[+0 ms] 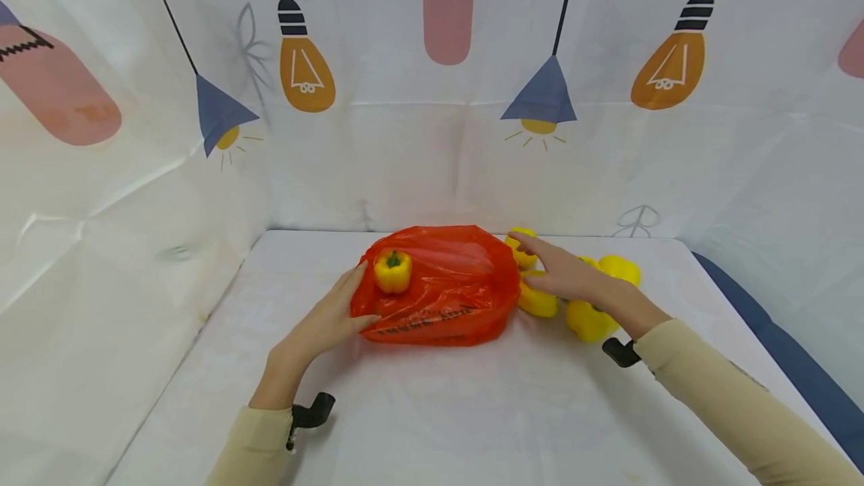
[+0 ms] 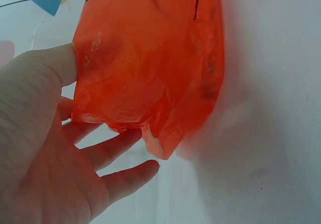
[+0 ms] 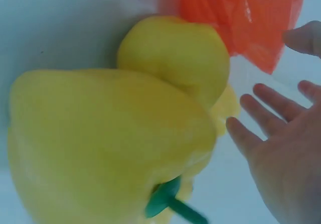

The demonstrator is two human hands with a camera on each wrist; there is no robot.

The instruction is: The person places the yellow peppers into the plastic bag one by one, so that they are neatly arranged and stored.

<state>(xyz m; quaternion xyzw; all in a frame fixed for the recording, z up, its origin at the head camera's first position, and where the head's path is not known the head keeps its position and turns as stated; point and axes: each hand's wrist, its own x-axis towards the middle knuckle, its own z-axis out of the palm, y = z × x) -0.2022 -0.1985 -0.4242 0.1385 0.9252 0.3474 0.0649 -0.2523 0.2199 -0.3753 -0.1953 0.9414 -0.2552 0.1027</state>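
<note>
A red plastic bag [image 1: 452, 283] with dark print lies on the table, its mouth facing up. A yellow bell pepper [image 1: 393, 271] with a green stem sits at the bag's left part. My left hand [image 1: 331, 317] is at the bag's left edge, thumb toward its front and fingers spread along the side. In the left wrist view, the bag [image 2: 145, 58] covers the thumb tip and some fingers. Loosely spread, my right hand [image 1: 563, 268] hovers over yellow peppers [image 1: 540, 298] beside the bag's right edge and holds nothing.
More yellow peppers [image 1: 594, 321] lie right of the bag; one [image 3: 110, 138] looms close in the right wrist view. The white table [image 1: 445, 411] meets a lamp-patterned curtain [image 1: 391, 156] at the back and left. A dark blue surface [image 1: 776, 343] shows beyond the right edge.
</note>
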